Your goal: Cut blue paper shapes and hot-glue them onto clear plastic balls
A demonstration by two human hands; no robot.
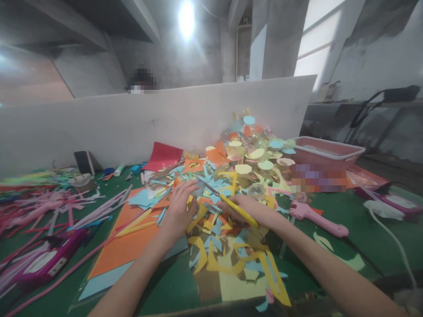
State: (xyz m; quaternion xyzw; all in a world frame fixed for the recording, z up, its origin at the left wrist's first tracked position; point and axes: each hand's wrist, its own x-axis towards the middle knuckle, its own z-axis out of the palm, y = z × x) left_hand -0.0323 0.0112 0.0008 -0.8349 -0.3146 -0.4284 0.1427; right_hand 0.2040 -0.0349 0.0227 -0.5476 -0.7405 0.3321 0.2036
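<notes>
Gripping yellow-handled scissors (236, 208) in the right hand (251, 205), closed around the handles, over the middle of the green tabletop (168, 281). Aiming the steel blades (209, 188) away from the near edge and toward the left hand (180, 204); cannot tell parted blades from closed ones. Pinching with that left hand, curled at its left side, a small pale blue paper piece (200, 190), right beside the blades, with the exact contact hard to make out. Reaching in from the near edge with both bare forearms (145, 264). Around and beneath the hands, a heap of yellow, blue and orange scraps (228, 266), spilling toward the near edge over a pale yellow sheet (243, 286). Left of the left hand, an orange sheet (122, 242) overlapping a light blue sheet (102, 279). Farther toward the left edge, lilac strips (109, 204), pink and red strips (20, 220) and, by the near left corner, a purple device (53, 257). Right of the right hand, a pink tool (319, 219) with a dark cord; nearer the right edge, another purple device (393, 200). Along the far edge, from left to right, a dark phone (84, 163) propped upright, a red sheet (163, 157), a pile of clear rounded containers with coloured paper discs (251, 152), and a pink basin (325, 159) with a white rim. Behind, an upright white board (165, 119), with a co-worker's head (142, 80) just above it.
</notes>
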